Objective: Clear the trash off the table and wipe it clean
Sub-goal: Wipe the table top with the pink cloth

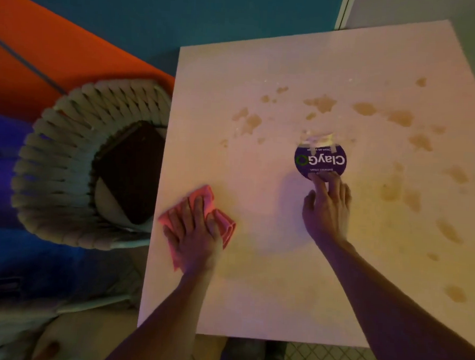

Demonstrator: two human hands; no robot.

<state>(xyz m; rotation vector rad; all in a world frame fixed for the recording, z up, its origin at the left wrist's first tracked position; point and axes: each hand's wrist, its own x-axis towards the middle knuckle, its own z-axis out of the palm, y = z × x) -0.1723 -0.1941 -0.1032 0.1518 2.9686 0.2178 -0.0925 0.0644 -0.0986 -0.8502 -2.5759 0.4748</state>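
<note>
Your hands are both down on the white square tabletop (252,290), well apart from each other. Left hand (193,232) lies flat on the crumpled pink cloth (223,220), fingers spread straight over it, pressing it against the near-left part of the tabletop by the edge. Right hand (327,209) reaches farther in, fingertips (317,181) touching the near rim of the round purple sticker-like disc printed "ClayGo" (320,160), whose far edge looks torn and ragged; whether you're pinching it or just pressing, I can't tell. Brown spill stains (399,118) are scattered across the far and right side of the tabletop, beyond and beside the disc. Off to the left, just beside the tabletop, sits a woven pale rope chair (52,170) with a dark cushion (132,171).
</note>
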